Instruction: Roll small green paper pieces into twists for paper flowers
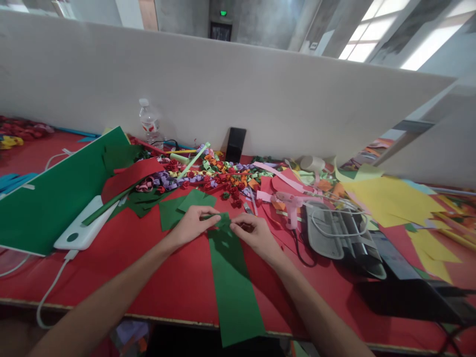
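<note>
- The left hand (193, 224) and the right hand (255, 237) meet at the top end of a green strip (232, 282).
- The fingers (208, 213) of both hands are closed in a pinch on that end.
- The paper right between the fingertips is too small and dark to make out.
- The strip lies flat on the red tabletop (174, 282), and its low end hangs over the near edge.
- Both arms are cut off at the bottom.
- A pink glue gun (290, 203) lies near the right hand.
- Behind the hands is a heap of little paper roses (223, 178).
</note>
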Tool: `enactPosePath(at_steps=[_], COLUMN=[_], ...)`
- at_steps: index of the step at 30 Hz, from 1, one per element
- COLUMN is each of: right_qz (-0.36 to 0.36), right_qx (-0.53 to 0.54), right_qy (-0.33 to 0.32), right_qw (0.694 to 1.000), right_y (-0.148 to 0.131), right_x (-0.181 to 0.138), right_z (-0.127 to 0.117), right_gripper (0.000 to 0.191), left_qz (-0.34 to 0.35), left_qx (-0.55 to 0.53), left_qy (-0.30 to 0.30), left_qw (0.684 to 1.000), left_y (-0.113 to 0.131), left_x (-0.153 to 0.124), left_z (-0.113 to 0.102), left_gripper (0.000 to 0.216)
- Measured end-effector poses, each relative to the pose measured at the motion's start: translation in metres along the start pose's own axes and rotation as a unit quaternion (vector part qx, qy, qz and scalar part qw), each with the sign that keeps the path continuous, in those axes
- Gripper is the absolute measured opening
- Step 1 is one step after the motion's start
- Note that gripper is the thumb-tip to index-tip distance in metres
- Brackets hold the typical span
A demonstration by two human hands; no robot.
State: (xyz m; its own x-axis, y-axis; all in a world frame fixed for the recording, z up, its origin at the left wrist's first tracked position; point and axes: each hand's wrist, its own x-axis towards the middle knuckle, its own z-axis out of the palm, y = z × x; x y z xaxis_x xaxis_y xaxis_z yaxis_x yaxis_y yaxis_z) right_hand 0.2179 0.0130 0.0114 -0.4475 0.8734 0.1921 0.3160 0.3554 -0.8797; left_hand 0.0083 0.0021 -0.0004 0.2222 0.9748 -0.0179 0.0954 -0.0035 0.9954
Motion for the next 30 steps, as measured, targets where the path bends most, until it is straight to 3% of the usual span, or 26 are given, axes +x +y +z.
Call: enactPosePath(at_steps=[6, 10, 19, 25, 30], right_qz=[0.023, 0.021, 0.028, 0.063, 0.061], right_qx=[0.052, 0.024, 0.053, 0.103, 0.078], right_qy=[0.064, 0.064, 0.101, 0.053, 0.086], right_qw=[0.996, 0.997, 0.993, 0.991, 0.991], right_y=[-0.001, -0.005, 0.01, 0.007, 0.008], right_x=[-0.001, -0.001, 0.003, 0.003, 0.003], right_z=[0.008, 0.009, 0.011, 0.013, 0.012], right_gripper=[0.021, 0.032, 0.026, 0.029, 0.027], left_qz=[-0.016, -0.003, -0.02, -0.02, -0.014], left_qx=[-0.083, -0.067, -0.062, -0.092, -0.07], left_qy=[-0.008, -0.002, -0.01, 0.004, 0.012], left_qw=[0.996, 0.998, 0.998, 0.996, 0.997], left_y=[-0.003, -0.005, -0.001, -0.003, -0.003], left_x=[0.001, 0.001, 0.0, 0.0, 0.001], left_z=[0.005, 0.007, 0.004, 0.0, -0.001], left_gripper=[0.031, 0.029, 0.029, 0.033, 0.034])
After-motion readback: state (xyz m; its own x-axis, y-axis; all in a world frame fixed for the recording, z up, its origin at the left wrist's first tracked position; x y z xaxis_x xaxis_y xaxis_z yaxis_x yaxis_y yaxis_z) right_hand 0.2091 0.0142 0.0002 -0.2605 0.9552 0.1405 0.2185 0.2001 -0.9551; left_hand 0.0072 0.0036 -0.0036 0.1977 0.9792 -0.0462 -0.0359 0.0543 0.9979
